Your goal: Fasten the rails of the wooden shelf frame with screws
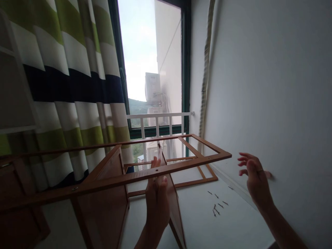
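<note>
Left hand (157, 204): bare, slender-fingered, rounded at the thumb tip
Right hand (255, 178): bare, with slim, tapering fingers
Thin pale line (260, 170) on right hand: possibly a ring, too small to tell
Left forearm (147, 237): bare down to the lower edge
Right forearm (281, 223): bare, narrow at the wrist

A bright window (137, 52) stands between a striped curtain (70, 83) and a white wall (267, 76).

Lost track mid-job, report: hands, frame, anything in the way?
Left hand at the frame, grip unclear. Right hand open, off the frame. Loose screws on the floor, touching neither hand.
</note>
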Available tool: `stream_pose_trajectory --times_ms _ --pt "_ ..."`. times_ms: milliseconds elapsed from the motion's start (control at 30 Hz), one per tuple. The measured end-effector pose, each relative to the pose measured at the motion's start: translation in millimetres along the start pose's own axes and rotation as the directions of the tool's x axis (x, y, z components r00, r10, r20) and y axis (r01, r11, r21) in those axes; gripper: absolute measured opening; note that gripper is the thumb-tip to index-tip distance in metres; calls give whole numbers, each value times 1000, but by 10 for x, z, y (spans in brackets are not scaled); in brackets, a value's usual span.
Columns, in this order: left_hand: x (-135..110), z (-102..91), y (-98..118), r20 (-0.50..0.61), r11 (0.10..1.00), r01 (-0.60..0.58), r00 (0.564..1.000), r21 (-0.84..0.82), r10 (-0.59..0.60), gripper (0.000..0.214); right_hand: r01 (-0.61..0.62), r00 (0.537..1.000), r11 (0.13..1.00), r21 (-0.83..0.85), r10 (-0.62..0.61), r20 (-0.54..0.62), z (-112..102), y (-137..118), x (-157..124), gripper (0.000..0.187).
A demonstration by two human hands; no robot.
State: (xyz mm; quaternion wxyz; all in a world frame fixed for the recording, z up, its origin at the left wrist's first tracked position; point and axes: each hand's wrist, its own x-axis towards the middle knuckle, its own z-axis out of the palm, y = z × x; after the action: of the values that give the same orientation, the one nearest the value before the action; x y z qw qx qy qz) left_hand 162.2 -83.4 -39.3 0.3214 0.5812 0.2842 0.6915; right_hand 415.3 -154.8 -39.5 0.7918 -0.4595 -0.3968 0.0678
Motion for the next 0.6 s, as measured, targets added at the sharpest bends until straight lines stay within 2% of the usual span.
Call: stream_pose_trajectory --times_ms 67,100,167,233,400,600 --pt "-14 103 25 75 1000 -29 997 -8 29 30 47 988 997 -60 -38 149 29 -61 162 52" --pt "-28 155 37 98 999 -39 994 -4 39 30 75 967 993 -96 -49 249 59 -80 200 52" --pt "-63 257 59 122 999 -38 992 -7 39 27 176 897 965 -193 -77 434 117 -102 224 48" --pt "-108 360 78 134 999 -27 990 -22 30 21 288 839 917 -277 -101 535 149 -112 215 42" --pt "-226 605 137 183 995 -103 978 16 99 8 349 831 880 -321 -133 540 135 -150 183 35" --pt "-304 859 190 222 982 -154 967 111 126 13 404 802 869 -286 -186 568 87 -232 122 30"
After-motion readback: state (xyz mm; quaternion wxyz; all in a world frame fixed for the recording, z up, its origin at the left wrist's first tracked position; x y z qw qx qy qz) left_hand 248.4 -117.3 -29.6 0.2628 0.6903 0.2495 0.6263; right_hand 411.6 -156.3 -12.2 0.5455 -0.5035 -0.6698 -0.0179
